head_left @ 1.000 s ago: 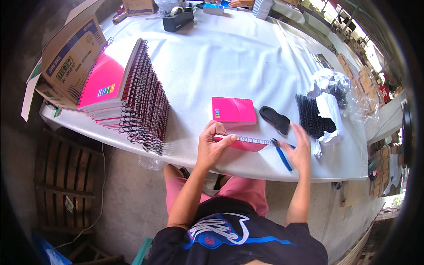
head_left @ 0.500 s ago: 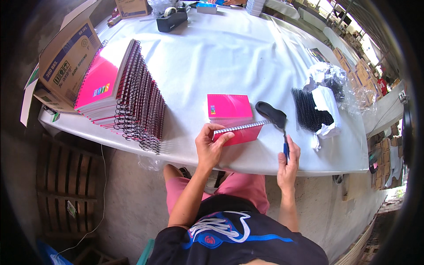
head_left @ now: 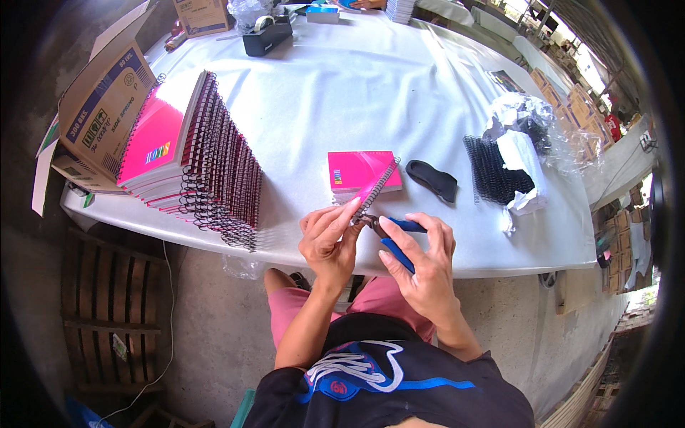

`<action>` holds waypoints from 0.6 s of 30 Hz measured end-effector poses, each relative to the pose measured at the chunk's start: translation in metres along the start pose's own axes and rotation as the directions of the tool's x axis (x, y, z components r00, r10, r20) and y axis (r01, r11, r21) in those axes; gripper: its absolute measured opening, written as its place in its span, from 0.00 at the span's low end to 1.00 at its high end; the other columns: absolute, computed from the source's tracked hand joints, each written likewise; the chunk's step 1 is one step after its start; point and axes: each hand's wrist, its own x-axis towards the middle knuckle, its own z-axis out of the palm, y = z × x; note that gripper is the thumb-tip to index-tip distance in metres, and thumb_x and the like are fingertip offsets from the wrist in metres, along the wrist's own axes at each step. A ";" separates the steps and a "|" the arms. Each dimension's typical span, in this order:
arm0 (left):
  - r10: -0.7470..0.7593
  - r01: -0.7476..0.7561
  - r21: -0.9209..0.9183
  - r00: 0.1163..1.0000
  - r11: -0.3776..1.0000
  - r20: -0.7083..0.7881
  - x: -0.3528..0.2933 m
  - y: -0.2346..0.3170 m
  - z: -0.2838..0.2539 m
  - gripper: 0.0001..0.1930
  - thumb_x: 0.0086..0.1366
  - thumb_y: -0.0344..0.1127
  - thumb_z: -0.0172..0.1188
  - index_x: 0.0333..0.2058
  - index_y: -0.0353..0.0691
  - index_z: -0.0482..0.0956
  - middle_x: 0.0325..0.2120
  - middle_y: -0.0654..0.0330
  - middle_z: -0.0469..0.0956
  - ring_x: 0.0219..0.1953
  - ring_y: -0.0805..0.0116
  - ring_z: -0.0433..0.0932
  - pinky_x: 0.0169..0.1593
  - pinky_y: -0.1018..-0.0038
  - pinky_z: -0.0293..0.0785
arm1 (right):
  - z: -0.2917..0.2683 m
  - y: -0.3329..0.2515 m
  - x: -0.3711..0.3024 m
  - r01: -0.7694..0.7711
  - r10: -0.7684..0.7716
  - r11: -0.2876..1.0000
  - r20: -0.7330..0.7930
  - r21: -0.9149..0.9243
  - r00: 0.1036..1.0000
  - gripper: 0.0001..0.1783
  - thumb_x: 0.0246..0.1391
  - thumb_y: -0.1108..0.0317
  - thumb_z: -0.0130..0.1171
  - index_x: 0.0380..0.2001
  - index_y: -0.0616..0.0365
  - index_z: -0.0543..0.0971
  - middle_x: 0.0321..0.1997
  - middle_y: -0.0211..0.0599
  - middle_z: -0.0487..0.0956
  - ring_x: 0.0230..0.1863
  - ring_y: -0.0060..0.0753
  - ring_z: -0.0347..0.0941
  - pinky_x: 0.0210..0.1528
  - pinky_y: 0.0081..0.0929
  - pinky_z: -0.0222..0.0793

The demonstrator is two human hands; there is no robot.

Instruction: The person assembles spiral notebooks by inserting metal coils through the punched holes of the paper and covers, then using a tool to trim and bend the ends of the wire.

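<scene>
My left hand (head_left: 330, 246) grips a pink spiral notebook (head_left: 378, 187), turned edge-on so that its wire binding slants up and away to the right. In my right hand (head_left: 428, 265) are blue-handled pliers (head_left: 401, 257), handles spread, with the jaws at the near end of the binding. Whether the jaws have closed on the wire cannot be made out. Just beyond lies a small stack of pink notebooks (head_left: 353, 170). A curved black pad-like object (head_left: 432, 182) rests to the right of that stack. My fingers hide most of the held notebook's cover.
A tall stack of pink spiral notebooks (head_left: 151, 135) stands at left beside an open cardboard box (head_left: 100, 107). Black binding coils (head_left: 489, 175) and crumpled white paper (head_left: 519, 164) lie at right. Far back are a tape dispenser (head_left: 267, 37) and another person's hand (head_left: 369, 3).
My right hand has brought the pliers left, away from the black object, to the binding's end. The held notebook has swung from nearly level to a steep slant.
</scene>
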 end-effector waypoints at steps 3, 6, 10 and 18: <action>0.064 -0.064 0.042 0.998 0.997 -0.014 0.003 0.003 -0.002 0.18 0.47 0.20 0.64 0.40 0.38 0.82 0.30 0.59 0.82 0.32 0.68 0.77 0.42 0.76 0.65 | 0.000 0.000 0.000 -0.002 0.002 1.000 0.019 0.026 1.000 0.23 0.49 0.58 0.61 0.51 0.38 0.76 0.49 0.40 0.66 0.51 0.44 0.61 0.56 0.42 0.51; 0.047 -0.046 0.048 0.999 0.998 -0.022 0.001 0.002 -0.002 0.18 0.46 0.21 0.65 0.40 0.39 0.82 0.28 0.60 0.81 0.29 0.70 0.75 0.40 0.77 0.63 | -0.001 -0.001 -0.001 -0.006 0.005 0.997 0.013 0.076 1.000 0.22 0.49 0.57 0.60 0.51 0.39 0.76 0.49 0.40 0.66 0.50 0.44 0.61 0.55 0.42 0.51; 0.064 -0.063 0.039 0.998 0.997 -0.028 0.001 0.004 -0.002 0.19 0.46 0.20 0.64 0.41 0.39 0.81 0.27 0.61 0.81 0.25 0.71 0.72 0.38 0.77 0.62 | 0.001 -0.002 -0.002 0.009 -0.012 0.998 0.046 0.064 0.999 0.22 0.50 0.58 0.60 0.51 0.39 0.75 0.47 0.40 0.68 0.49 0.44 0.62 0.53 0.42 0.54; 0.151 -0.146 0.056 0.982 0.988 -0.116 -0.004 0.004 0.002 0.19 0.45 0.23 0.66 0.40 0.42 0.82 0.26 0.66 0.81 0.24 0.72 0.70 0.34 0.76 0.62 | 0.001 0.019 -0.007 -0.733 -0.165 -0.252 0.718 0.632 0.676 0.28 0.62 0.60 0.47 0.61 0.59 0.58 0.40 0.39 0.73 0.36 0.24 0.71 0.31 0.24 0.71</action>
